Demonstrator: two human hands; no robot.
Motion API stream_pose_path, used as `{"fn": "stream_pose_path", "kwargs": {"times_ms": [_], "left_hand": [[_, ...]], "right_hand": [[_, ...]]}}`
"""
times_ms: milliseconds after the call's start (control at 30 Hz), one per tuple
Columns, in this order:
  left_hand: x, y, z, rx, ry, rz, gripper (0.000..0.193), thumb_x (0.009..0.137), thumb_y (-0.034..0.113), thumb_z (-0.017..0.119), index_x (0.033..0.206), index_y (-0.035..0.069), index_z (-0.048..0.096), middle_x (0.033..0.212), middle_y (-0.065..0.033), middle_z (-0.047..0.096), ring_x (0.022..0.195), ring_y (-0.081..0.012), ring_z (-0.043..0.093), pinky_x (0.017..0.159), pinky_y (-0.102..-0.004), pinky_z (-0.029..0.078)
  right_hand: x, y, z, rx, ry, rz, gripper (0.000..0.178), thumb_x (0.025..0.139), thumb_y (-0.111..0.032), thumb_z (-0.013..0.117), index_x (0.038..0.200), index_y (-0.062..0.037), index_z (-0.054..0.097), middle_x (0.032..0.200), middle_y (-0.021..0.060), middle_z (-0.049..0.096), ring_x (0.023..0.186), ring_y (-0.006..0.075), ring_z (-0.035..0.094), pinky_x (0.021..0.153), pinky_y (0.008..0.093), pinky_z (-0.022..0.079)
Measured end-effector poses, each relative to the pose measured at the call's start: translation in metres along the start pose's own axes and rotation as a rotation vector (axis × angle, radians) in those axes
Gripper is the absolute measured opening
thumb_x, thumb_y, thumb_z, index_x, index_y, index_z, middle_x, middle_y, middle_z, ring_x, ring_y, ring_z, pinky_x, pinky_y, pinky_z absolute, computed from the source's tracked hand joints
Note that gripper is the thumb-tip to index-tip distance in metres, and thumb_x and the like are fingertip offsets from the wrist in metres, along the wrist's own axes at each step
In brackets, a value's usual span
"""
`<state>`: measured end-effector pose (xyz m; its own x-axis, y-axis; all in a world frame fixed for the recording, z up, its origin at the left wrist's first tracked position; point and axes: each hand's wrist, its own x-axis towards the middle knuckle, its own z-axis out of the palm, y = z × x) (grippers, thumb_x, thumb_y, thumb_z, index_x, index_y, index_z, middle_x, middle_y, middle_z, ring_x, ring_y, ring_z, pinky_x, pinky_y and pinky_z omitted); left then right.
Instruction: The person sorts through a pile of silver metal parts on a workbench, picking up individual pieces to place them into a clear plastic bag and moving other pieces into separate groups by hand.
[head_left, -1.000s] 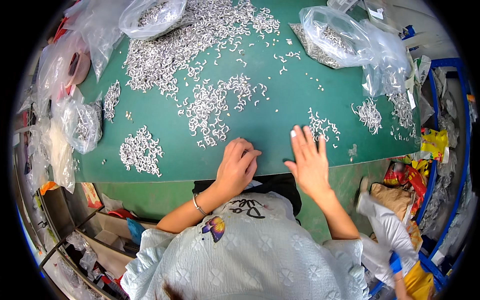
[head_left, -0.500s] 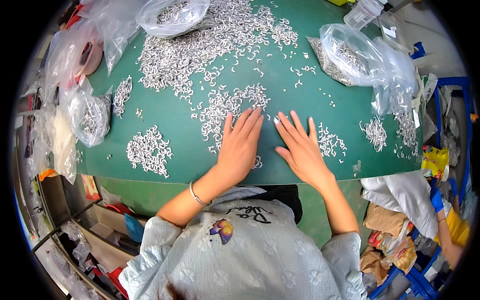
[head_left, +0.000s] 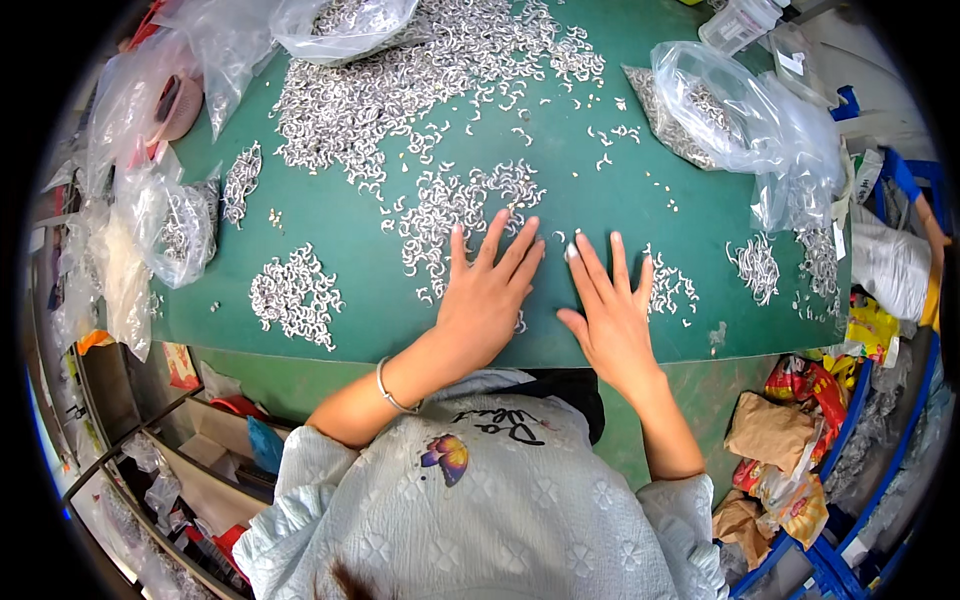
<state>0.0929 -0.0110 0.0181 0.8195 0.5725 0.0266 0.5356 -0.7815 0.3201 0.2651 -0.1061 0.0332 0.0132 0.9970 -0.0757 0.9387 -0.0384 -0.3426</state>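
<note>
My left hand (head_left: 484, 292) lies open with spread fingers on the green tabletop (head_left: 560, 130). Its fingertips touch the near right edge of a pile of small silvery C-shaped pieces (head_left: 430, 235). To its right, my right hand (head_left: 617, 318) is open too, palm down, fingers stretched away from me. A smaller heap of the same curved pieces (head_left: 672, 287) lies against the outer side of that hand. A few loose pieces sit between the hands' fingertips, and some are partly hidden under my left hand.
A large spread of pieces (head_left: 350, 115) covers the far middle, beside an open clear bag (head_left: 345, 45). Separate heaps lie left (head_left: 295, 298) and right (head_left: 755, 270). Filled plastic bags (head_left: 715, 110) stand at both sides. A co-worker's arm (head_left: 932, 235) shows at the far right.
My right hand has shifted slightly right, its fingers pointing straighter ahead. My left fingers have spread wider and moved a little right. The co-worker's arm and a white sack have moved up at the right.
</note>
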Motion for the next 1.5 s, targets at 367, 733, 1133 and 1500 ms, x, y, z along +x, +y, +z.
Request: {"fn": "stream_pose_path", "kwargs": {"times_ms": [367, 733, 1133, 1500], "left_hand": [[-0.019, 0.006, -0.016, -0.355, -0.018, 0.069, 0.066, 0.074, -0.012, 0.053, 0.138, -0.005, 0.04, 0.147, -0.0208, 0.039, 0.135, -0.035, 0.04, 0.115, -0.0524, 0.023], [-0.023, -0.006, -0.009, -0.522, 0.245, -0.11, 0.046, 0.083, -0.011, 0.052, 0.128, -0.003, 0.051, 0.13, -0.0191, 0.056, 0.115, -0.0375, 0.056, 0.109, -0.0488, 0.037], [0.002, -0.01, -0.007, -0.201, 0.08, 0.135, 0.068, 0.07, -0.005, 0.067, 0.135, -0.004, 0.046, 0.145, -0.0186, 0.043, 0.136, -0.0366, 0.039, 0.114, -0.0482, 0.031], [-0.012, -0.002, -0.005, -0.131, -0.059, 0.18, 0.058, 0.079, 0.006, 0.065, 0.133, -0.006, 0.048, 0.148, -0.0192, 0.04, 0.139, -0.0349, 0.036, 0.115, -0.0509, 0.027]], "right_hand": [[-0.027, -0.006, -0.01, 0.081, -0.155, -0.063, 0.071, 0.083, -0.028, 0.07, 0.143, -0.0019, 0.041, 0.154, 0.0093, 0.032, 0.146, 0.0344, 0.021, 0.11, 0.0689, 0.012], [-0.008, -0.016, 0.015, 0.004, -0.092, -0.132, 0.073, 0.083, -0.034, 0.069, 0.143, -0.0028, 0.041, 0.154, 0.0064, 0.032, 0.145, 0.0301, 0.023, 0.114, 0.0601, 0.017], [-0.046, 0.028, 0.002, -0.277, 0.017, 0.155, 0.074, 0.084, -0.03, 0.068, 0.145, -0.0006, 0.037, 0.156, 0.008, 0.029, 0.146, 0.0323, 0.022, 0.112, 0.0655, 0.017], [-0.042, 0.014, 0.001, -0.236, -0.119, 0.044, 0.079, 0.084, -0.039, 0.067, 0.146, -0.0019, 0.036, 0.158, 0.0078, 0.026, 0.146, 0.0329, 0.02, 0.11, 0.0685, 0.017]]}}
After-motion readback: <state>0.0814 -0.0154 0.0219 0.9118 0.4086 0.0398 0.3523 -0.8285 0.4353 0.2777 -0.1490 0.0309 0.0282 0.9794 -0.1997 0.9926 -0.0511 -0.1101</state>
